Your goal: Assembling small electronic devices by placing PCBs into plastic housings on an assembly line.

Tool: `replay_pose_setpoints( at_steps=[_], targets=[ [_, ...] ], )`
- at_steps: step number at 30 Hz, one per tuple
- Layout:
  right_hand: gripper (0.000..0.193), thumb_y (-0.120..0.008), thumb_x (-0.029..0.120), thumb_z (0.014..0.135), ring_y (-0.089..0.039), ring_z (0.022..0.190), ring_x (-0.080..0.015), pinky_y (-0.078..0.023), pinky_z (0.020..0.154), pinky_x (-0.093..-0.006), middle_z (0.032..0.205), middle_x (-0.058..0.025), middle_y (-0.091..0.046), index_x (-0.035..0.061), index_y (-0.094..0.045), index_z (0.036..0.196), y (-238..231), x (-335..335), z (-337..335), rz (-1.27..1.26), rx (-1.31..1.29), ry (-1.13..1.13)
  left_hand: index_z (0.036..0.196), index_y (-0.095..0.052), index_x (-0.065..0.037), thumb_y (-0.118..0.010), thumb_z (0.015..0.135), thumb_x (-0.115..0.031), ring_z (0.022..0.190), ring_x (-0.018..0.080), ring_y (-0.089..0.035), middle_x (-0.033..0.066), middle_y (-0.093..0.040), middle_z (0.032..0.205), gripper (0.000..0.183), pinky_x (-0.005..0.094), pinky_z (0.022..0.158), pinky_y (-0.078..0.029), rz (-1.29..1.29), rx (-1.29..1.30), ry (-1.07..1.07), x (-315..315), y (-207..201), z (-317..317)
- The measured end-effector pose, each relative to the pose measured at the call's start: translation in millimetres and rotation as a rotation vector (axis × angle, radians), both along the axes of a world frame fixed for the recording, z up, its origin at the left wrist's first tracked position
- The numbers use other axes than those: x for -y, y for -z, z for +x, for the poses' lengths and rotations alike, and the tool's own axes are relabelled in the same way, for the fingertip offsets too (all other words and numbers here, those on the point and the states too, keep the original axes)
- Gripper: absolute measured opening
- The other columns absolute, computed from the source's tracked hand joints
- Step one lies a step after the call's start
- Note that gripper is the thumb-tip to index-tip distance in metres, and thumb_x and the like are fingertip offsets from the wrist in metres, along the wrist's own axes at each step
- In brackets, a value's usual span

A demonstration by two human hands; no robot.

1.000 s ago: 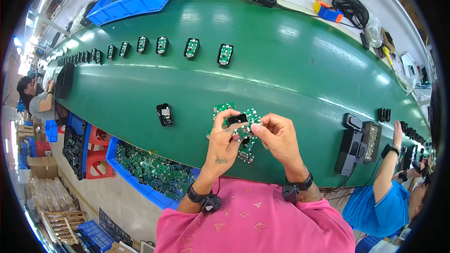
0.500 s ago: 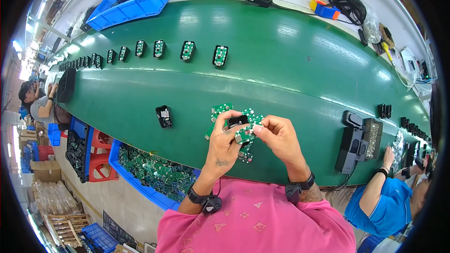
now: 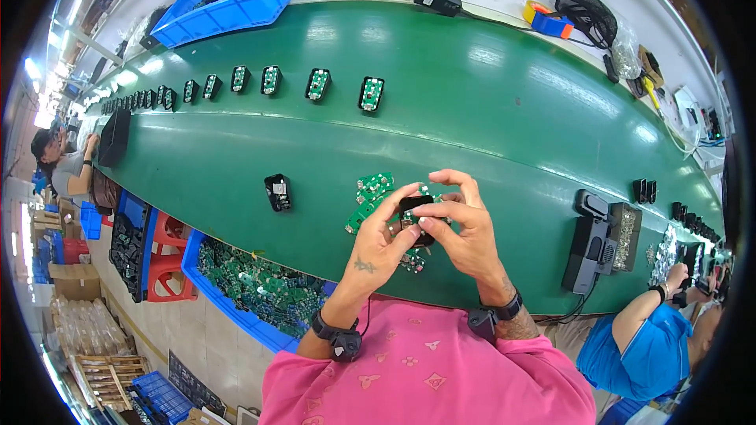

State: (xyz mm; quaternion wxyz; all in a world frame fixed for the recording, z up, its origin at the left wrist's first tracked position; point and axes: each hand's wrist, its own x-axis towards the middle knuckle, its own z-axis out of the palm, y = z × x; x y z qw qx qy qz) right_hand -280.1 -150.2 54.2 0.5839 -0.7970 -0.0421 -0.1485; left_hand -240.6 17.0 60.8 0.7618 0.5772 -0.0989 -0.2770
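Both hands meet over a small black plastic housing (image 3: 411,202) near the belt's front edge. My left hand (image 3: 376,248) grips it from the left side, thumb on its near part. My right hand (image 3: 466,228) closes on it from the right, thumb and bent fingers pressing at its opening. A green circuit board is mostly hidden under the fingers, so its exact seat cannot be told. Loose green circuit boards (image 3: 375,184) lie beneath and beside the hands. To the left, another black housing (image 3: 277,192) lies apart on the green surface.
Black housings with green boards (image 3: 372,94) line the far side. A blue bin of boards (image 3: 236,287) stands below the front edge; another blue bin (image 3: 236,8) sits at the back. A grey device (image 3: 585,244) stands to the right. Co-workers sit at both ends.
The green board that my right hand held above the housing is now down at it, largely covered by fingers. My right hand has shifted in, both thumbs close together.
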Motion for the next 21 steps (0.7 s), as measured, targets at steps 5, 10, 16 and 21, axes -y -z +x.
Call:
replay_pose_setpoints(
  at_steps=[5,10,16,21],
  targets=[
    [0.009,-0.072,0.01,0.084,-0.049,0.116,-0.0257,-0.044,0.093,-0.0396,0.128,-0.0115,-0.053,0.0057,-0.071,0.093,5.8,-5.6,-4.8,0.03,-0.029,0.025,0.141,-0.045,-0.002,-0.057,0.091,0.006,0.108,0.0148,-0.061,0.0103,-0.057,0.125,0.052,0.0281,0.087,-0.055,0.046,0.043,0.02,3.4,9.4,-5.3],
    [0.006,-0.068,0.009,0.086,-0.043,0.113,-0.0367,-0.036,0.096,-0.0457,0.123,-0.0159,-0.052,0.0051,-0.066,0.089,-3.9,-18.3,-11.8,-0.377,0.231,0.274,0.138,-0.048,-0.002,-0.058,0.09,0.006,0.102,0.0151,-0.064,0.0121,-0.058,0.123,0.049,0.0274,0.079,-0.058,0.139,0.223,-0.129,5.8,3.2,-10.4],
    [0.01,-0.069,-0.001,0.08,-0.053,0.093,-0.0302,-0.043,0.074,-0.0412,0.103,-0.0137,-0.058,0.0027,-0.06,0.084,-25.1,-18.7,-13.0,-0.438,0.223,0.274,0.135,-0.054,-0.001,-0.063,0.085,0.008,0.098,0.0162,-0.065,0.0169,-0.055,0.134,0.051,0.0261,0.076,-0.057,0.447,0.624,-0.263,2.2,-26.2,-11.1],
    [0.013,-0.068,-0.004,0.077,-0.055,0.07,-0.028,-0.044,0.061,-0.0381,0.078,-0.0103,-0.059,0.0021,-0.058,0.082,-38.1,-10.3,-12.4,-0.357,0.161,0.072,0.132,-0.058,-0.001,-0.065,0.081,0.008,0.1,0.019,-0.067,0.017,-0.056,0.134,0.052,0.0281,0.078,-0.058,0.472,0.795,-0.244,-4.1,-29.3,-9.7]
  ],
)
